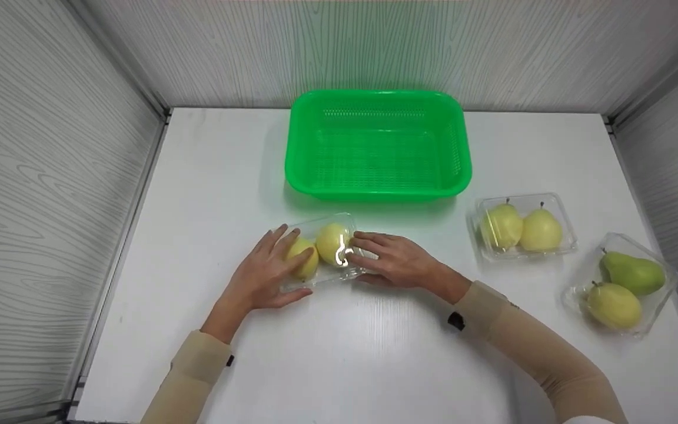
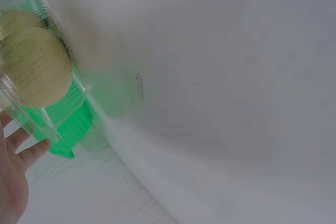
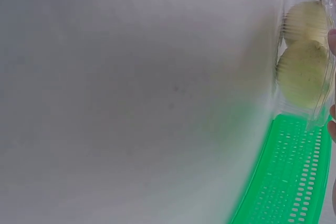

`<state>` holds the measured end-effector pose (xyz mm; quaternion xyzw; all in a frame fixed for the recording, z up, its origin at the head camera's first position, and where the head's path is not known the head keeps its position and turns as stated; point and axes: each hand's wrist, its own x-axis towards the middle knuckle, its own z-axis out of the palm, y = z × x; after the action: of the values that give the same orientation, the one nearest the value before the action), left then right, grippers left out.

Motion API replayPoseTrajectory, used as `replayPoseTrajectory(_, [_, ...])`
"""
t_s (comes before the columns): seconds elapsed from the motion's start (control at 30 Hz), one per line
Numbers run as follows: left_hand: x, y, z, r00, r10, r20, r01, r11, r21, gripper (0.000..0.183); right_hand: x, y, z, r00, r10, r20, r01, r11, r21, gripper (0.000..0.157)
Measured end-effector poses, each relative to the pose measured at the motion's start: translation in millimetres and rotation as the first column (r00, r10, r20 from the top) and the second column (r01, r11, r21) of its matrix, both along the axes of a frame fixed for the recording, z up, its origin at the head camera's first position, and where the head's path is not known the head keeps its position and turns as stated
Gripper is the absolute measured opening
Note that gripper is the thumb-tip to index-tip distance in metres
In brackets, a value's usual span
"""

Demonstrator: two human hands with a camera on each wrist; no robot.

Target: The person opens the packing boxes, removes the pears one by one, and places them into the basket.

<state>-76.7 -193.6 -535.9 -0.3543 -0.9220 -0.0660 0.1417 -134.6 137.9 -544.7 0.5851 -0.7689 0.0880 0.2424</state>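
A clear plastic clamshell box (image 1: pixel 330 274) lies slightly slanted on the white table, with two yellow round pears (image 1: pixel 333 242) inside. My left hand (image 1: pixel 262 271) spreads over its left end, fingers fairly straight and lying across the lid above one pear. At the opposite end, my right hand (image 1: pixel 398 259) touches the box's right edge with extended, slightly bent fingers. Fingertips (image 2: pixel 42 145) meet the lid's rim in the left wrist view. The right wrist view shows the pears (image 3: pixel 302 72) through the ribbed plastic, with only parts of the right fingers at the frame edge.
Behind the box stands a green plastic basket (image 1: pixel 377 193) with perforated walls. To the right sits another clear box (image 1: pixel 568 238) with two yellow pears. Farther right, a third box (image 1: pixel 665 306) holds a green pear (image 1: pixel 636 274) and a yellow one (image 1: pixel 614 306). Panels wall the table's back and sides.
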Motion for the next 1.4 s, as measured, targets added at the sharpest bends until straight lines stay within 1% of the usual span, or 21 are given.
replayPoseTrajectory(0.37, [-5.6,16,1.1,0.998,-0.061,-0.017,0.060,0.998,-0.026,0.070,5.4,20,-0.8,0.999,0.017,-0.038,-0.018,0.999,-0.036,0.049])
replayPoseTrajectory(0.6, [-9.3,24,-0.5,0.996,-0.089,-0.003,0.089,0.996,-0.032,0.071,9.9,32,-0.4,0.999,0.002,-0.053,-0.004,0.999,-0.034,0.047])
replayPoseTrajectory(0.83, [-12.4,36,0.2,0.992,-0.128,-0.023,0.127,0.991,-0.036,0.069,14.1,46,1.9,0.998,0.006,-0.064,-0.009,0.999,-0.042,0.047])
replayPoseTrajectory(1.07, [-14.7,50,0.3,0.988,-0.155,-0.017,0.154,0.986,-0.057,0.069,18.1,62,4.0,0.996,0.011,-0.092,-0.014,0.999,-0.032,0.054])
replayPoseTrajectory(1.4, [-20.4,61,1.5,0.982,-0.189,-0.026,0.186,0.980,-0.074,0.069,18.7,73,7.0,0.992,0.034,-0.122,-0.041,0.998,-0.055,0.043])
